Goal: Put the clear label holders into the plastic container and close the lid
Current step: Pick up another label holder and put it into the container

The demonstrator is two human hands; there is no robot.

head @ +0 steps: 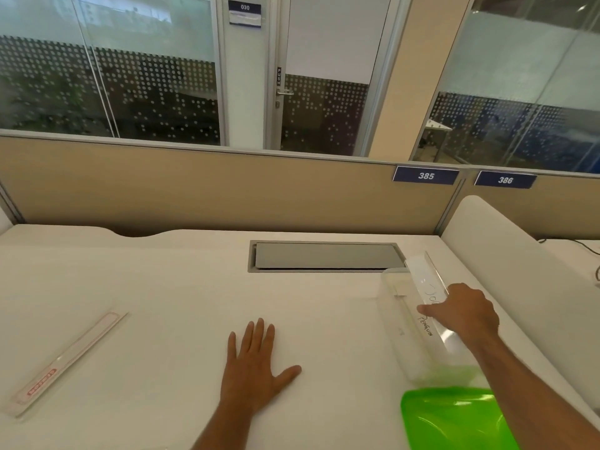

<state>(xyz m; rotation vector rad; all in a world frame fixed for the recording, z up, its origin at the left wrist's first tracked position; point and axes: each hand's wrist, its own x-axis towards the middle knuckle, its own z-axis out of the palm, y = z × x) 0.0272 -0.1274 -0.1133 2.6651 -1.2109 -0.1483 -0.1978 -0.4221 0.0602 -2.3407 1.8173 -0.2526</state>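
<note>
A long clear plastic container lies on the white desk at the right, its green lid hinged open toward me. My right hand grips a clear label holder and holds it tilted over the container's open top. Another strip with the handwritten word PENGUIN shows inside the container. A second clear label holder with a red label lies flat on the desk at the far left. My left hand rests flat on the desk in the middle, fingers spread, holding nothing.
A grey cable hatch is set into the desk behind the container. A beige partition with number plates 385 and 386 closes the back. A white divider borders the desk at the right.
</note>
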